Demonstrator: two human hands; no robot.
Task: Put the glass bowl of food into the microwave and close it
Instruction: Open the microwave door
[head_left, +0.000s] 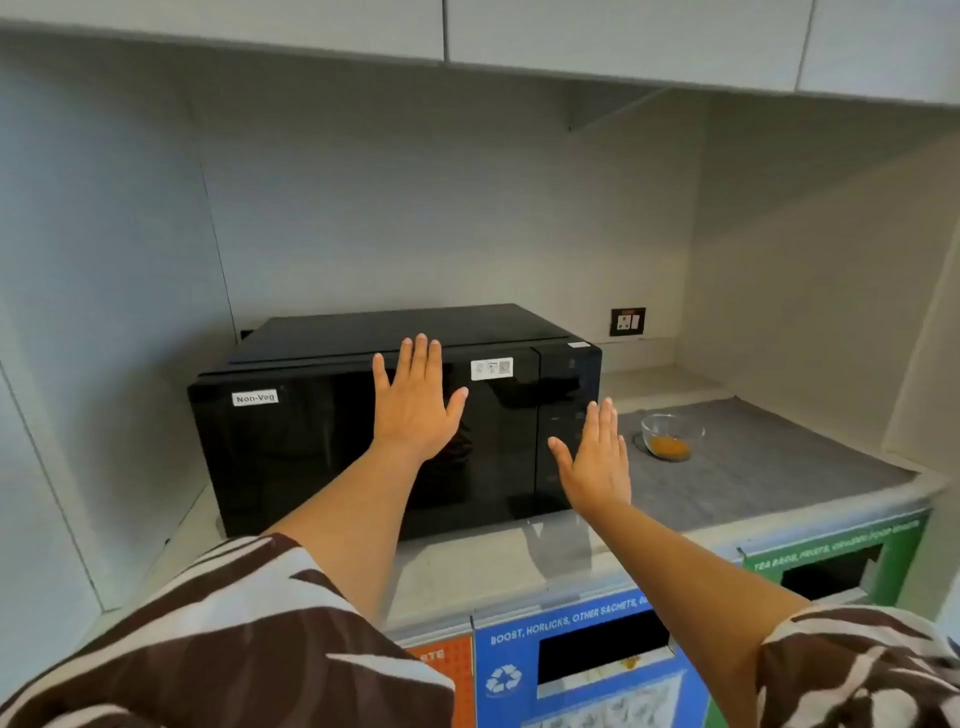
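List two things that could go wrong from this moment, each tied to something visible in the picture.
1. The microwave door is shut and both hands are spread open; opening it with the right hand could, if the arm swings wide, knock the glass bowl nearby.
2. The bowl sits on a grey mat; dragging it rather than lifting might tip the food.

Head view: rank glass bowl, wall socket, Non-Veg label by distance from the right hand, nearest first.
From the right hand:
1. Glass bowl, just to its right on the grey mat.
2. Wall socket, above and behind, on the back wall.
3. Non-Veg label, far left on the microwave door, beyond the left hand.
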